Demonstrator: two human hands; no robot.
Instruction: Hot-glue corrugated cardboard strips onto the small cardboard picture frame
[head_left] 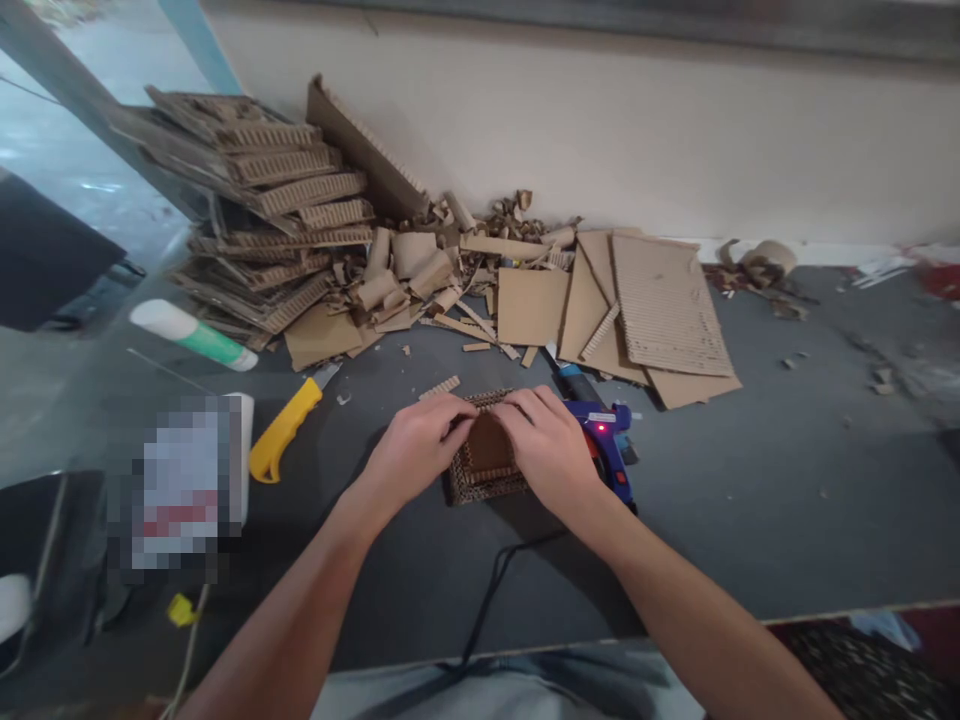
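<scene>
A small square cardboard frame (pixel 487 488) with corrugated edges lies on the dark table in front of me. My left hand (pixel 424 440) is at its upper left, thumb and fingers pinched on the far rim. At the upper right, my right hand (pixel 551 440) has its fingers curled over the same rim. Whether a separate small strip is between my fingertips is hidden. A blue glue gun (pixel 616 450) with a lit red light lies just beyond my right hand, partly covered by it. A short corrugated strip (pixel 439 388) rests behind my left hand.
A yellow-handled knife (pixel 285 430) and a green-and-white tube (pixel 195 335) lie left. Stacked corrugated pieces (pixel 270 190) rise at the back left, beside cardboard scraps (pixel 412 265). Flat sheets (pixel 667 300) lie back right. A black cable (pixel 495 580) runs to the near table edge.
</scene>
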